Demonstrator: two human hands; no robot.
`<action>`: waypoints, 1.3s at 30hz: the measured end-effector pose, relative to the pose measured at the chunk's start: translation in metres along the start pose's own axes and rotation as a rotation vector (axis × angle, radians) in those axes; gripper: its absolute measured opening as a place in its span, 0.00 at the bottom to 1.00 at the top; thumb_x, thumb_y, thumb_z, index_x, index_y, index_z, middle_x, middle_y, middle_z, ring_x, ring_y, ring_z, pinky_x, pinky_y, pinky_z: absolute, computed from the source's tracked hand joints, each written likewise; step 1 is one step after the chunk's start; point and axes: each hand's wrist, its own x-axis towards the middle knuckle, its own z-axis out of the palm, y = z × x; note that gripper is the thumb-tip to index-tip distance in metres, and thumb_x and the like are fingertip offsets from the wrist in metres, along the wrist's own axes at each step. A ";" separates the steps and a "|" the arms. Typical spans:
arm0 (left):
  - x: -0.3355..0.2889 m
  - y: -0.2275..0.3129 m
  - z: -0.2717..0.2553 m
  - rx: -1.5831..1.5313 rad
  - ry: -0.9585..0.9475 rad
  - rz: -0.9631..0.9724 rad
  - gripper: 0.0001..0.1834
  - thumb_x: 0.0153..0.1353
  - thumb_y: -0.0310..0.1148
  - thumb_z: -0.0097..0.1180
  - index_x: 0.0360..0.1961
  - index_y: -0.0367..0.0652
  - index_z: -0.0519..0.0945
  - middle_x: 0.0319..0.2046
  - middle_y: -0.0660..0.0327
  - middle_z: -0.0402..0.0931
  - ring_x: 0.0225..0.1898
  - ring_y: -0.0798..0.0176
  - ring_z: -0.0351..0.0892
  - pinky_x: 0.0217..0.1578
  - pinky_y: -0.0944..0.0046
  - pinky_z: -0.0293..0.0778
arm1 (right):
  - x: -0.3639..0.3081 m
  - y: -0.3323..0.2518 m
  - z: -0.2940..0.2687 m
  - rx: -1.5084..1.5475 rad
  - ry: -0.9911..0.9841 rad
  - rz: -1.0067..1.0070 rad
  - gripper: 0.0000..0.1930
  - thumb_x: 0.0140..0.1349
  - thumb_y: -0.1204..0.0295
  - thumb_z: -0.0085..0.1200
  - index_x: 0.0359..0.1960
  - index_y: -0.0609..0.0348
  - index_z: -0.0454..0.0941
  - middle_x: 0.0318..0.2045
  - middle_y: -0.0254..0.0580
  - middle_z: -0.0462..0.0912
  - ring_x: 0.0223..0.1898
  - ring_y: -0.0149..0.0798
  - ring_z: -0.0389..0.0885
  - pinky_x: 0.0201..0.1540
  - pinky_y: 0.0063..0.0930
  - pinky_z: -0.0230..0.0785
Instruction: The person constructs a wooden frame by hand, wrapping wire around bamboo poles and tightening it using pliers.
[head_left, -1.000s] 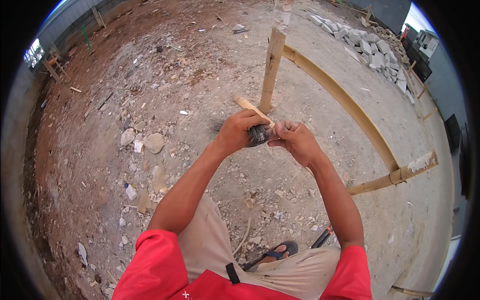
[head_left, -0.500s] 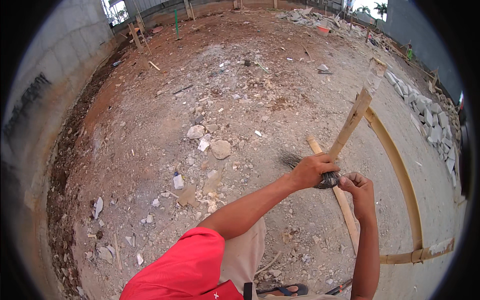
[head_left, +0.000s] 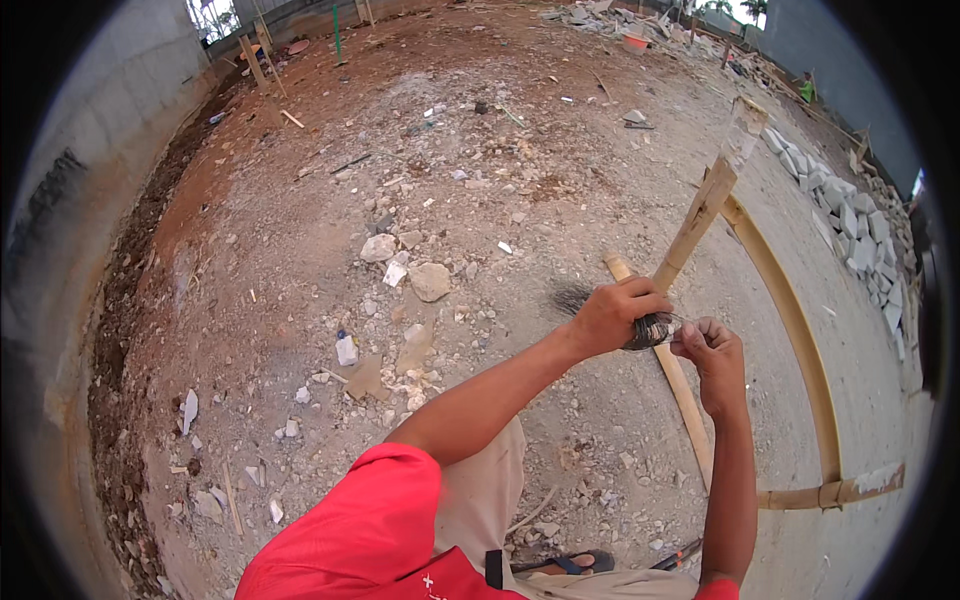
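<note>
A folded bundle of thin dark wires (head_left: 650,331) is gripped in my left hand (head_left: 612,318), its loose ends fanning out to the left of the fist. Close beside the bundle's looped end, my right hand (head_left: 712,362) pinches a thin strand of wire between thumb and fingertips. Just beyond both hands a wooden stake (head_left: 700,222) stands tilted, its top pale and rough. Beneath my hands a flat bamboo strip (head_left: 682,408) lies on the ground, partly covered by them.
A curved bamboo strip (head_left: 792,310) runs from the stake to a jointed bamboo piece (head_left: 790,499) at the right. Pale stone blocks (head_left: 862,232) line the right wall. Rubble (head_left: 430,282) litters the ground. A concrete wall (head_left: 110,150) rises at left; an orange bucket (head_left: 636,44) stands far off.
My right hand has drawn slightly away from the bundle, and a thin strand now shows between the hands. The whole view has shifted a little.
</note>
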 end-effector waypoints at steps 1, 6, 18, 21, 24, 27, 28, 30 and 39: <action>0.001 -0.001 -0.002 -0.019 0.008 0.005 0.16 0.47 0.22 0.66 0.40 0.45 0.84 0.34 0.59 0.80 0.36 0.55 0.83 0.36 0.59 0.79 | 0.002 -0.001 0.001 0.054 -0.021 0.003 0.13 0.63 0.64 0.62 0.34 0.64 0.80 0.29 0.37 0.82 0.33 0.28 0.79 0.42 0.22 0.72; 0.005 0.001 -0.009 -0.015 0.012 -0.029 0.16 0.47 0.20 0.65 0.40 0.42 0.84 0.36 0.58 0.81 0.38 0.55 0.82 0.38 0.60 0.79 | 0.000 -0.011 0.003 0.175 -0.076 0.023 0.11 0.63 0.69 0.62 0.41 0.65 0.80 0.35 0.37 0.83 0.36 0.28 0.80 0.45 0.23 0.73; -0.002 -0.003 -0.008 -0.003 0.000 -0.060 0.15 0.48 0.21 0.66 0.39 0.41 0.83 0.35 0.57 0.80 0.38 0.56 0.82 0.37 0.62 0.78 | 0.000 -0.015 0.012 -0.069 -0.012 -0.019 0.12 0.59 0.70 0.65 0.40 0.65 0.81 0.33 0.35 0.83 0.35 0.25 0.79 0.39 0.19 0.70; 0.000 0.000 -0.009 -0.024 -0.003 -0.050 0.15 0.49 0.22 0.66 0.41 0.42 0.83 0.35 0.57 0.79 0.38 0.54 0.82 0.36 0.60 0.78 | -0.003 -0.019 0.013 -0.129 0.031 -0.026 0.10 0.59 0.70 0.64 0.36 0.66 0.82 0.29 0.35 0.84 0.31 0.23 0.78 0.35 0.20 0.70; 0.014 0.014 0.000 -0.026 -0.008 0.002 0.17 0.50 0.22 0.65 0.43 0.44 0.83 0.37 0.57 0.79 0.38 0.53 0.82 0.37 0.59 0.78 | -0.014 -0.029 0.001 -0.153 0.095 -0.093 0.07 0.58 0.73 0.62 0.32 0.66 0.81 0.26 0.34 0.82 0.28 0.23 0.76 0.30 0.19 0.68; 0.009 0.014 -0.009 0.001 0.007 0.024 0.18 0.50 0.21 0.64 0.45 0.45 0.82 0.37 0.58 0.79 0.39 0.53 0.81 0.37 0.57 0.78 | -0.003 -0.019 0.013 -0.081 0.086 -0.150 0.05 0.57 0.75 0.60 0.29 0.65 0.79 0.23 0.33 0.80 0.25 0.23 0.75 0.28 0.19 0.66; 0.003 0.016 -0.009 -0.009 0.014 0.006 0.18 0.50 0.21 0.64 0.44 0.45 0.82 0.37 0.59 0.78 0.39 0.53 0.81 0.37 0.57 0.78 | -0.002 -0.014 0.018 -0.027 0.091 -0.153 0.04 0.56 0.76 0.59 0.27 0.64 0.78 0.22 0.33 0.79 0.24 0.24 0.74 0.27 0.20 0.65; 0.002 0.013 -0.014 0.028 0.024 0.014 0.18 0.51 0.21 0.64 0.45 0.45 0.81 0.37 0.59 0.78 0.39 0.52 0.81 0.37 0.57 0.77 | 0.002 -0.018 0.026 -0.050 0.071 -0.162 0.04 0.56 0.76 0.55 0.26 0.63 0.74 0.21 0.32 0.76 0.23 0.24 0.72 0.26 0.20 0.64; 0.008 0.020 -0.013 0.081 0.046 0.024 0.16 0.54 0.22 0.62 0.45 0.45 0.79 0.38 0.58 0.78 0.41 0.49 0.80 0.38 0.55 0.77 | -0.008 -0.032 0.022 0.050 0.074 -0.307 0.08 0.62 0.70 0.51 0.27 0.61 0.71 0.24 0.33 0.74 0.28 0.26 0.71 0.36 0.24 0.65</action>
